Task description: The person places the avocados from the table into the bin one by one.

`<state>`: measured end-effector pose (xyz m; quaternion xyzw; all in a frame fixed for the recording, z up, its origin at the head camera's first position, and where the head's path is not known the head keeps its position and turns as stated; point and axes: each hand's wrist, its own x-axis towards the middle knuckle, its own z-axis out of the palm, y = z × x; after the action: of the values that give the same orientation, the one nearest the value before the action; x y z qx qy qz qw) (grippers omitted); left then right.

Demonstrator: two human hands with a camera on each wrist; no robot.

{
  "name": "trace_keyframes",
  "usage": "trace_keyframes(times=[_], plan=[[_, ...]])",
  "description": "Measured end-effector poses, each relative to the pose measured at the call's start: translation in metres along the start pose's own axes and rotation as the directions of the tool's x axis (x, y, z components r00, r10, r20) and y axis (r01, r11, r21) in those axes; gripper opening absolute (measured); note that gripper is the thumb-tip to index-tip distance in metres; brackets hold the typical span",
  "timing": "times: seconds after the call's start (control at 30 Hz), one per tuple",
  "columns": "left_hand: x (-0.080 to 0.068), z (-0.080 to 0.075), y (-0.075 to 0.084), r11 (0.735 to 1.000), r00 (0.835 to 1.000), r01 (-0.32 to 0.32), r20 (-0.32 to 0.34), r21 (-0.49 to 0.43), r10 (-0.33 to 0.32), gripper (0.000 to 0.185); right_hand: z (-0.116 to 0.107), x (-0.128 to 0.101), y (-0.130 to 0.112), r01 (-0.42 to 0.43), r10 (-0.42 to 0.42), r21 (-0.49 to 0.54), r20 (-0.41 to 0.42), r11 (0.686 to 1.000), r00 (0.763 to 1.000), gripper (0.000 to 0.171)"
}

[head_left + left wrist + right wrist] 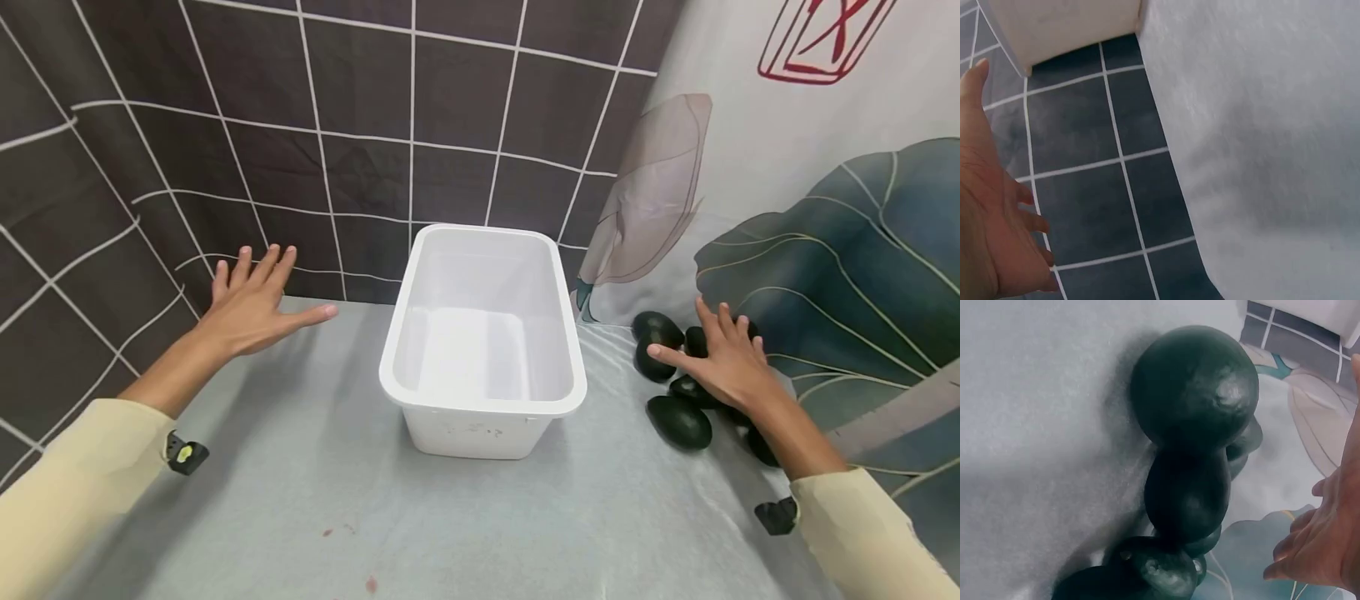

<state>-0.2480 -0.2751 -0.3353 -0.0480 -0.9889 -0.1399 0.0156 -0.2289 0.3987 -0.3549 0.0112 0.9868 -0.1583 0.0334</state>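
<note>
At the left, the person's left hand [251,307] hovers above the far left part of the table [315,500], close to the dark tiled backdrop [360,108] that hangs behind the table's far edge; its fingers are spread and straight, the thumb pointing towards the middle, and it holds nothing. The left wrist view shows the same hand [988,212] open-palmed over the seam where the tiled cloth meets the pale table cover. A cream sleeve [67,492] covers the forearm. In the middle of the table, towards the far edge, stands a white plastic bin [483,333], upright and with nothing inside it. Right of the bin, near the table's far right corner, lies a cluster of dark green avocados [678,421], touching one another. The right hand [723,362] is stretched out flat above that cluster, fingers straight and slightly apart, gripping none of them; whether the palm touches the fruit beneath cannot be told. In the right wrist view the avocados [1191,394] sit stacked close, with the hand [1322,537] beside them, fingers loosely extended. Behind them hangs a leaf-patterned backdrop [825,242].
</note>
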Motion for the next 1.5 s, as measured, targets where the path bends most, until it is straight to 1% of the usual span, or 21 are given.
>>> trace_keyframes(times=[0.23,0.47,0.6,0.73,0.97,1.27,1.5], plan=[[0.002,-0.001,0.019,0.999,1.000,-0.028,0.006,-0.024,0.028,0.132,0.006,-0.004,-0.003,0.012,-0.011,0.022,-0.015,1.000,1.000,0.130],[0.004,-0.001,0.036,0.998,0.998,-0.062,-0.020,-0.028,0.062,0.132,0.012,-0.007,-0.007,0.029,-0.028,0.023,-0.038,0.999,0.999,0.131],[0.006,0.000,0.044,0.997,0.998,-0.066,-0.011,-0.050,0.066,0.132,0.016,-0.008,-0.008,0.029,-0.027,0.037,-0.041,0.999,0.999,0.131],[0.008,0.001,0.054,0.995,0.998,-0.070,0.002,-0.076,0.070,0.129,0.019,-0.010,-0.010,0.019,-0.018,0.043,-0.030,0.999,0.999,0.132],[0.012,0.002,0.068,0.990,0.996,-0.090,0.000,-0.111,0.090,0.125,0.024,-0.013,-0.016,0.009,-0.009,0.032,-0.011,0.999,1.000,0.132],[0.016,0.003,0.086,0.985,0.992,-0.128,-0.014,-0.114,0.127,0.122,0.028,-0.015,-0.018,0.009,-0.008,0.028,-0.015,1.000,1.000,0.131],[0.018,0.005,0.098,0.983,0.989,-0.146,-0.014,-0.107,0.145,0.122,0.030,-0.017,-0.016,-0.008,0.008,0.025,-0.005,1.000,1.000,0.130]])
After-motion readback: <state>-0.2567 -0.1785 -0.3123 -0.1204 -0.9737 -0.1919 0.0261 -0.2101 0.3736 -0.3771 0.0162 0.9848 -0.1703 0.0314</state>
